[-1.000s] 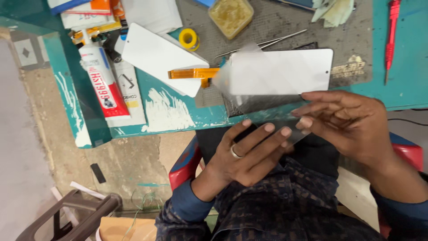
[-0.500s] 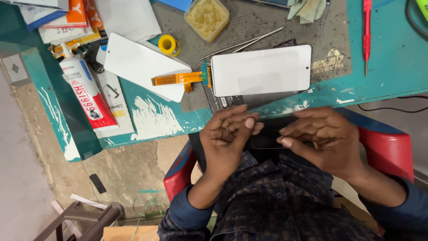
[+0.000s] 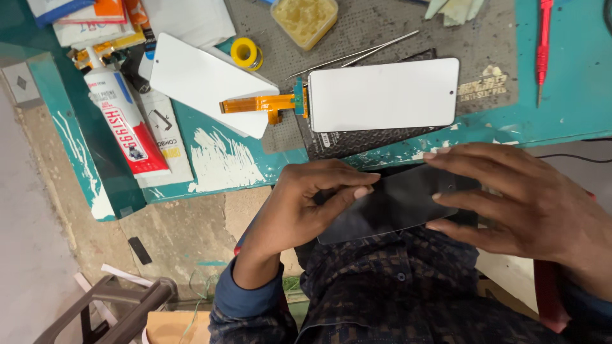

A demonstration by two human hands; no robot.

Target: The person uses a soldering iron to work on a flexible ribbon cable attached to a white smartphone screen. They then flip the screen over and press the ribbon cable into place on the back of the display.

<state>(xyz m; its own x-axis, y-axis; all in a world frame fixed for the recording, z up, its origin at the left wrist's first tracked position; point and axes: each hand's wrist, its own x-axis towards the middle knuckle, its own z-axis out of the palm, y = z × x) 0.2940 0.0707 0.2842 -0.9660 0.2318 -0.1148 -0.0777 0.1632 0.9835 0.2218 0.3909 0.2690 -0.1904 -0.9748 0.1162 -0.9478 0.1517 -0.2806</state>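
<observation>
both hands hold a dark glass panel [image 3: 398, 204] over the lap, just below the bench edge [image 3: 446, 143] — left hand [image 3: 306, 200] pinching its left end, right hand [image 3: 523, 200] with fingers spread along its right end. on the bench lie a white screen [image 3: 382, 95] with an orange flex [image 3: 258, 104], tweezers [image 3: 357, 56] and a red screwdriver [image 3: 543, 44].
</observation>
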